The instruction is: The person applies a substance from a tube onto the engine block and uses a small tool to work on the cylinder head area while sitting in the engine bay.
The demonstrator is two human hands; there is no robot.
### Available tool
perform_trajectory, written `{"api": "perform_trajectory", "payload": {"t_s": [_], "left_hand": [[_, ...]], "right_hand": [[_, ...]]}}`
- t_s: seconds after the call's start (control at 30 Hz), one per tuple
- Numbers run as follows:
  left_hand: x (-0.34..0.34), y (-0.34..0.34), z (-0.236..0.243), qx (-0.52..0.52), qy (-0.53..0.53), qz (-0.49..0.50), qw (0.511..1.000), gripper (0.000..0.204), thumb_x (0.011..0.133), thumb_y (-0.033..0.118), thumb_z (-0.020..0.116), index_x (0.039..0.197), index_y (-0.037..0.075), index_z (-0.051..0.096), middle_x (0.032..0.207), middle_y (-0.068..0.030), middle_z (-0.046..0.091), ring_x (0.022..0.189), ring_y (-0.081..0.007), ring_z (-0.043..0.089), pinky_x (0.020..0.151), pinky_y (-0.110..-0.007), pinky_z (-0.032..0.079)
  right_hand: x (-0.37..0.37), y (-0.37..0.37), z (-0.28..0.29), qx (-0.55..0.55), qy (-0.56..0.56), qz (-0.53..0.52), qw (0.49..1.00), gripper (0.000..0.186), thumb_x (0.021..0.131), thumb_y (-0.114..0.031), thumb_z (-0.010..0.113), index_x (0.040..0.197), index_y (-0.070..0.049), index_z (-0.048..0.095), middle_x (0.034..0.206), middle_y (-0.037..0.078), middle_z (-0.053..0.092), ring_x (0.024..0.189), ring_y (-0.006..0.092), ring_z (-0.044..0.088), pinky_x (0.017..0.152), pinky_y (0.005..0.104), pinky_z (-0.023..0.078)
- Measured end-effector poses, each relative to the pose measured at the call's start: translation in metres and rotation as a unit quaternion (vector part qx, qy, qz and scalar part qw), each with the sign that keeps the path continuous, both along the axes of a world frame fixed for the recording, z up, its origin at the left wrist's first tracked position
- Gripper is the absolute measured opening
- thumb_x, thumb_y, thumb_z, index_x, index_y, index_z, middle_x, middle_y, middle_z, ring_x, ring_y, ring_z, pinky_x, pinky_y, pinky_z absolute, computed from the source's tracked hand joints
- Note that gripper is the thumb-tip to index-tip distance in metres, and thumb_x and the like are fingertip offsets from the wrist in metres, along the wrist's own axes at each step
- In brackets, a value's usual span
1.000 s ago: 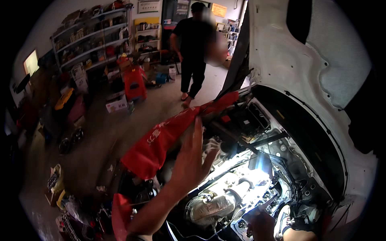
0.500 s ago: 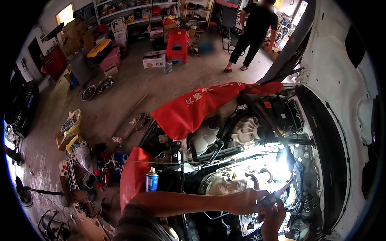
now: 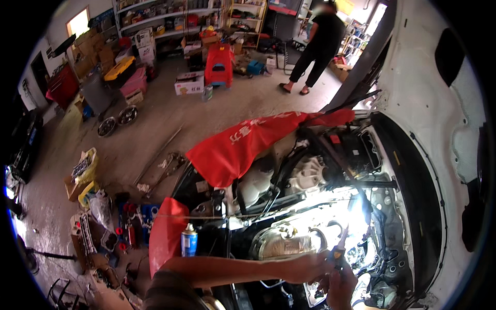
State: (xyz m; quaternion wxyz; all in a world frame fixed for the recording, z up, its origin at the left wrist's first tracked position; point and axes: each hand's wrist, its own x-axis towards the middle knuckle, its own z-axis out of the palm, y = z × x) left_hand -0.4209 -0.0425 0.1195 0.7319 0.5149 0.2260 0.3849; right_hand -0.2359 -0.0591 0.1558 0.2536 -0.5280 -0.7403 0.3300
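My left hand (image 3: 309, 267) reaches in from the lower left, its fingers closed around the handle end of a slim tool (image 3: 338, 251). The tool has a dark handle with a touch of yellow and a thin pointed shaft slanting up; its exact kind is hard to make out. Just below, my right hand (image 3: 341, 285) is closed on the same handle. Both hands are held over an open engine bay, beside a metal engine part with a ribbed panel (image 3: 284, 244). A glaring work light (image 3: 357, 209) washes out the parts beyond the tool tip.
A blue spray can (image 3: 189, 242) stands left of my forearm. Red covers (image 3: 227, 150) drape the car's edge. The raised white hood (image 3: 418, 98) rises at right. Tools and parts (image 3: 129, 225) lie on the floor at left. A person (image 3: 321, 46) in dark clothes stands farther back.
The tool's shaft has swung from pointing up and right to nearly upright. Both hands remain on it. The view has shifted slightly, and the person at the back has changed stance.
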Motion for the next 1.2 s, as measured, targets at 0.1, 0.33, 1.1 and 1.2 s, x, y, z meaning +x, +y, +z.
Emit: {"api": "perform_trajectory", "payload": {"t_s": [0.1,0.33,1.1,1.2], "left_hand": [[-0.003,0.004,0.014,0.066,0.004,-0.021,0.998,0.028,0.101,0.029,0.034,0.113,0.004,0.038,0.075,-0.0016,0.051,0.057,-0.0079,0.051,0.051,-0.022,0.043],[0.011,0.000,0.003,0.067,-0.041,-0.015,0.997,0.029,0.099,0.025,0.038,0.119,0.005,0.042,0.080,-0.0036,0.058,0.055,-0.0108,0.053,0.049,-0.024,0.043],[0.001,0.011,0.018,0.135,0.156,0.123,0.971,0.030,0.096,0.027,0.047,0.116,0.005,0.051,0.094,-0.0157,0.060,0.085,-0.0244,0.061,0.070,-0.034,0.049],[-0.002,0.009,-0.004,0.136,0.067,0.184,0.971,0.029,0.095,0.022,0.052,0.117,0.003,0.049,0.104,-0.0112,0.055,0.096,-0.0194,0.057,0.078,-0.033,0.048]], "right_hand": [[0.006,0.004,0.005,-0.015,-0.019,-0.011,1.000,0.032,0.095,-0.029,0.048,0.096,0.001,0.059,0.060,0.003,0.059,0.049,0.0090,0.054,0.042,0.0242,0.042],[-0.003,0.007,0.000,0.119,0.041,-0.009,0.992,0.026,0.094,-0.019,0.047,0.080,-0.001,0.061,0.054,0.001,0.053,0.046,0.0079,0.048,0.043,0.0239,0.038],[-0.006,0.020,0.003,0.080,0.057,-0.011,0.995,0.027,0.095,-0.020,0.049,0.076,-0.004,0.059,0.054,0.000,0.048,0.047,0.0077,0.043,0.044,0.0237,0.036],[-0.016,0.019,-0.006,0.059,0.049,-0.007,0.997,0.026,0.094,-0.019,0.049,0.079,-0.003,0.061,0.055,0.001,0.051,0.047,0.0082,0.047,0.044,0.0236,0.037]]}}
